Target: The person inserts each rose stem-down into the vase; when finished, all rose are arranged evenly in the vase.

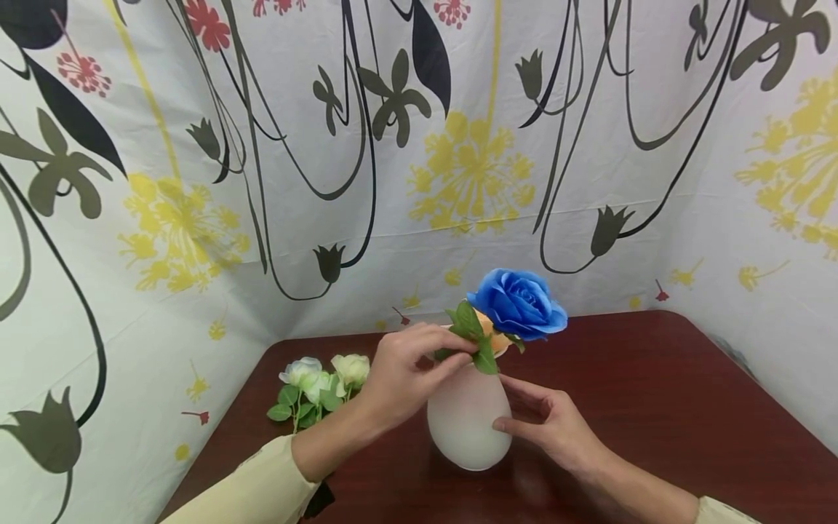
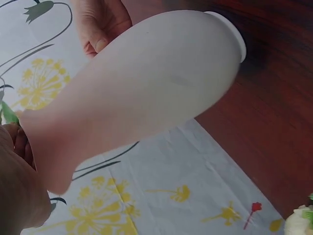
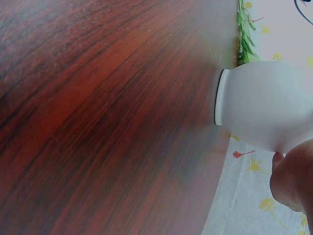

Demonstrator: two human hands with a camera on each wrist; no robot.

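The white vase (image 1: 468, 418) stands on the dark red counter (image 1: 661, 407), its neck partly covered by the left hand (image 1: 402, 371), which pinches green leaves (image 1: 467, 320) at the mouth; whose stem they belong to is hard to tell. The right hand (image 1: 563, 426) holds the vase's side, thumb on the front, the other fingertips hidden behind it. A blue rose (image 1: 520, 304) leans out over the rim, covering part of an orange bloom (image 1: 497, 342). Pale flowers (image 1: 321, 380) lie at left, their lower stems hidden by the forearm. A black object (image 1: 319, 502) shows below the sleeve, cut off and unidentifiable.
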